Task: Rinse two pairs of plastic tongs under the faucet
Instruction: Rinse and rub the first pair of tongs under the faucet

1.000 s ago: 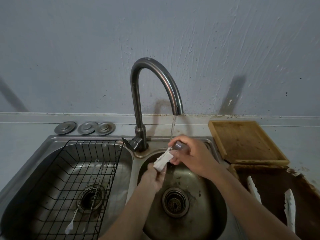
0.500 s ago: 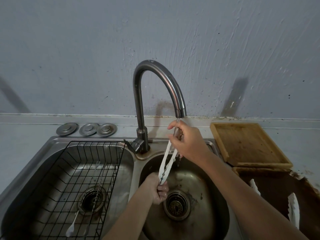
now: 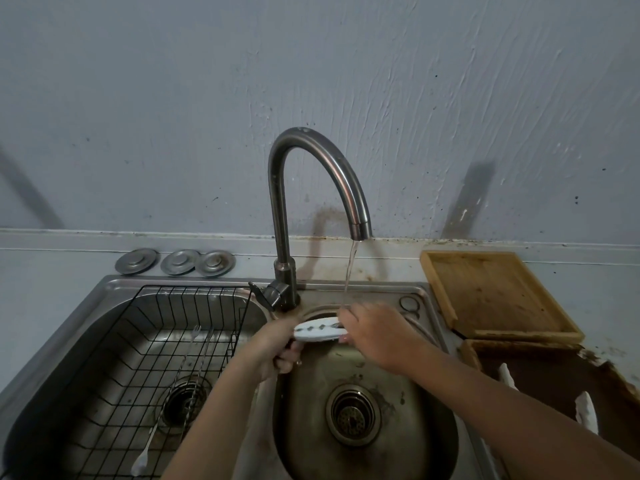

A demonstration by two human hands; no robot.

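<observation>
Nearest the camera, two bare forearms reached up from the bottom edge over a steel double sink [image 3: 427, 296]. In the right basin, a round drain strainer [image 3: 352, 415] sat in the stained floor. Above it, the left hand [image 3: 273, 344] gripped one end of a pair of white plastic tongs [image 3: 318, 330], its fingers curled round that end, while the right hand [image 3: 375, 332] lay over the other end with fingers bent down across it; the fingertips were hidden behind the tongs, so the exact hold there could not be told. The tongs lay almost level between the two hands, arms pressed together, toothed edges meeting, at the back of the right basin. The water stream [image 3: 349, 268] fell just behind the right hand's knuckles. In the left basin stood a black wire rack [image 3: 194, 306] holding a long twisted metal spoon [image 3: 162, 420] and a slim fork [image 3: 194, 344]. To the right, on a dark worn board [image 3: 554, 375], lay a second pair of white tongs [image 3: 585, 412], partly hidden by the right forearm. Farther back a wooden tray [image 3: 491, 296] rested on the table [image 3: 52, 268], and three metal sink plugs [image 3: 176, 262] sat in a row behind the left basin. The curved gooseneck faucet [image 3: 287, 188] rose against a streaked blue-grey wall [image 3: 173, 98].
</observation>
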